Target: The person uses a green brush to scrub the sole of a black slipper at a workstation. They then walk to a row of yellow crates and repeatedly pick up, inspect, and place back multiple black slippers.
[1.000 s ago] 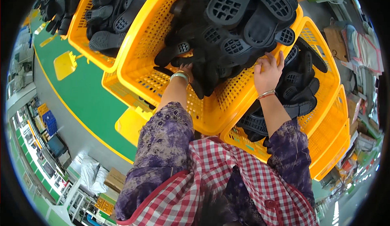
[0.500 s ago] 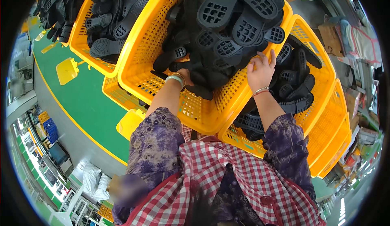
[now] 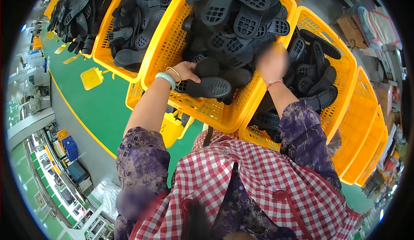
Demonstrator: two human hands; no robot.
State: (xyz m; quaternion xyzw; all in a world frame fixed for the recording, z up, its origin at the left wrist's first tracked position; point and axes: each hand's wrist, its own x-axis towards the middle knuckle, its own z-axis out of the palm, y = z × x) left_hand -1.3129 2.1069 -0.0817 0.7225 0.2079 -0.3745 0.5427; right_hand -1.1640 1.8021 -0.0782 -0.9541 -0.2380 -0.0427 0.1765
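Observation:
A yellow plastic basket (image 3: 215, 110) heaped with several black rubber shoe soles stands right in front of me. My left hand (image 3: 185, 71) reaches over its near rim and grips one black shoe sole (image 3: 210, 87) lying flat near the front wall. My right hand (image 3: 271, 61) is blurred, raised over the basket's right rim beside the heap; whether it holds anything is unclear. Jade and gold bangles ring my left wrist, a red string my right.
More yellow baskets surround the first: one with soles at the right (image 3: 340, 80), another at the upper left (image 3: 108, 54), stacked empty ones at far right (image 3: 366, 145). A green floor (image 3: 99, 110) with a yellow line lies to the left.
The view has drawn nearer to the basket. My left hand has closed on a black sole at the front of the heap. My right hand has lifted and blurred with motion.

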